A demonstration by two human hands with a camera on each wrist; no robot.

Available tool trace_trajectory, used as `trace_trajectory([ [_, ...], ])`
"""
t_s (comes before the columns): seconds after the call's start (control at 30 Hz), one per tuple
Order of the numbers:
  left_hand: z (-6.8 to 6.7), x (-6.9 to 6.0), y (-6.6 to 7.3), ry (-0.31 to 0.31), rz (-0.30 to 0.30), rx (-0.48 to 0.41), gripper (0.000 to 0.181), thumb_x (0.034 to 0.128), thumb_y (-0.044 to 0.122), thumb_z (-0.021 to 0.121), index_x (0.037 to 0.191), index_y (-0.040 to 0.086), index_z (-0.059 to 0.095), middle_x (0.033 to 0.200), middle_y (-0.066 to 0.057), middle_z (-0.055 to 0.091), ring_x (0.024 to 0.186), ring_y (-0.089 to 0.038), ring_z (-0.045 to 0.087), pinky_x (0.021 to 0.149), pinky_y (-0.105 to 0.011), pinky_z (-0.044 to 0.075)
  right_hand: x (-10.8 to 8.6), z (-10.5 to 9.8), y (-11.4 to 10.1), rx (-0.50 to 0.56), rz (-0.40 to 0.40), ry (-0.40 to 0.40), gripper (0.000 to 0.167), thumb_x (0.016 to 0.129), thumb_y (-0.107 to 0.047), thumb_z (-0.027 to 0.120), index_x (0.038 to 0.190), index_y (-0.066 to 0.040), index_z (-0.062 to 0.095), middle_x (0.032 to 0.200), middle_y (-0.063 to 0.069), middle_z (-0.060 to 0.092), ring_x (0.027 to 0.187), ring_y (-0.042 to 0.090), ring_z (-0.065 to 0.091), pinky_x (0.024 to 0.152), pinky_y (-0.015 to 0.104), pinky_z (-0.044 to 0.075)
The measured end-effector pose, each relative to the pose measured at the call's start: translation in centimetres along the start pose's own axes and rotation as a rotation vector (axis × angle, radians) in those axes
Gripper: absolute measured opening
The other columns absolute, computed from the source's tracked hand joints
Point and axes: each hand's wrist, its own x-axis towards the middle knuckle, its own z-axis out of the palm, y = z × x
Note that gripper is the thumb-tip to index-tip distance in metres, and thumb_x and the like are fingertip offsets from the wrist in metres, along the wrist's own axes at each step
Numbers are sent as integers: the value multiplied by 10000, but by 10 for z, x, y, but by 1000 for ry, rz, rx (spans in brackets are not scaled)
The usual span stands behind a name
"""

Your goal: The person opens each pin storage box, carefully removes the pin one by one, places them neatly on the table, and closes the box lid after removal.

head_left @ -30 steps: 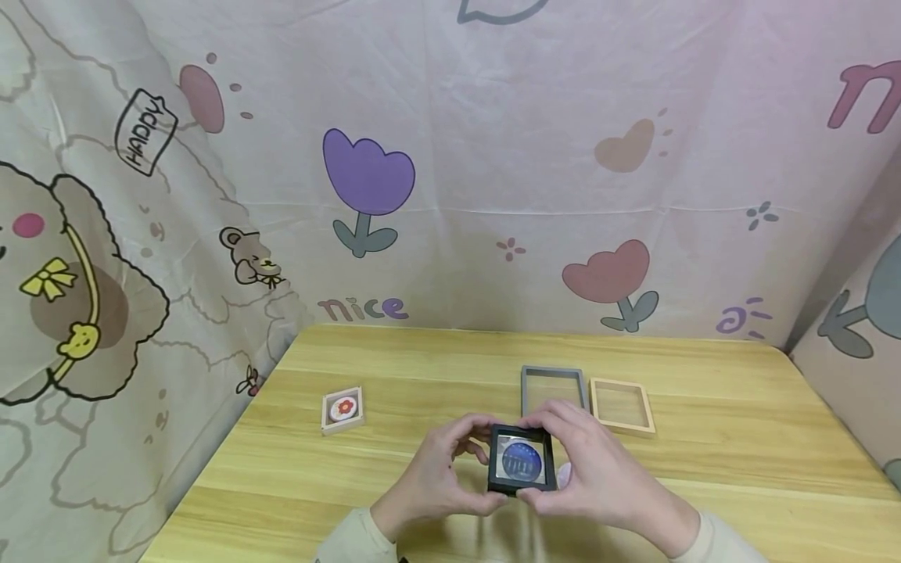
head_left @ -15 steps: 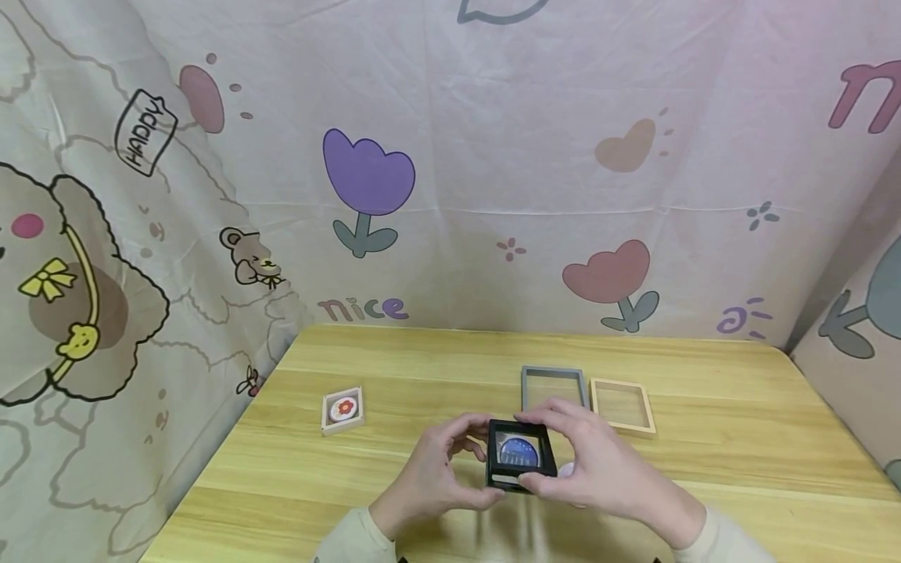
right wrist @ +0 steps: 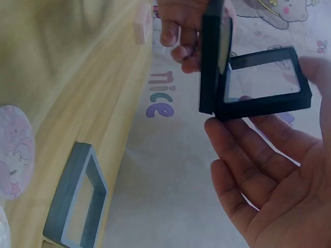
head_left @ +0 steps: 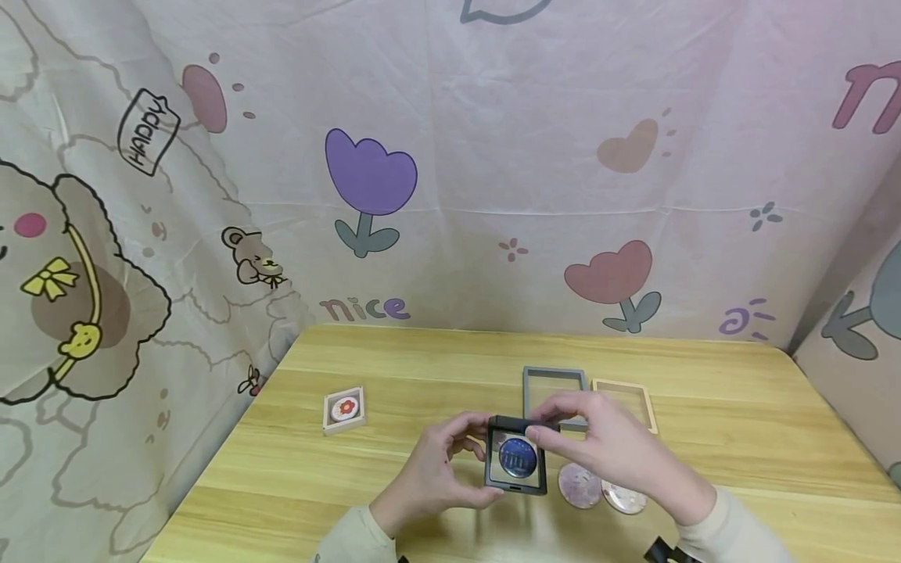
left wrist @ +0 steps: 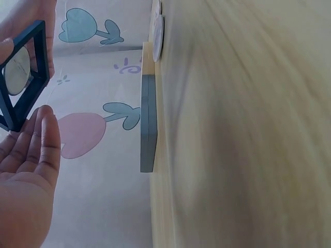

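One black frame point(head_left: 516, 489), one grey frame point(head_left: 554, 370), one yellow frame point(head_left: 649, 408), one pink frame point(head_left: 345, 425); four round badges point(head_left: 517, 457); one bench point(head_left: 422, 363).

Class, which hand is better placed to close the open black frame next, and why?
Probably the right hand: its fingers hold the open half, while the left hand holds the other half with the blue disc.
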Motion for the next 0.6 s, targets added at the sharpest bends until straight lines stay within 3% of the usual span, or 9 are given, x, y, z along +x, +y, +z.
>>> trace_trajectory([
  [0.27,-1,0,-1,-8,0,-34,720,737,42,940,1383,55,623,1235,-126,742,1091,-277,720,907,-321,657,7,-5,-1,-1,77,7,174,1050,-414,684,988,-304,804,917,-218,776,939,-7,714,783,257,583],
  [0.47,-1,0,1,-21,-45,-81,733,742,22,925,1401,54,605,1265,-223,712,1127,-402,687,933,-312,650,8,-6,-3,-10,85,22,207,1069,-409,655,966,-299,797,928,-216,779,941,-6,718,764,246,577],
  [0.6,-1,0,0,-28,-40,-87,732,750,15,917,1407,34,594,1267,-274,691,1128,-385,688,938,-310,648,8,-5,-3,-20,69,43,205,1074,-395,650,954,-308,792,912,-213,780,905,-18,708,749,239,561],
])
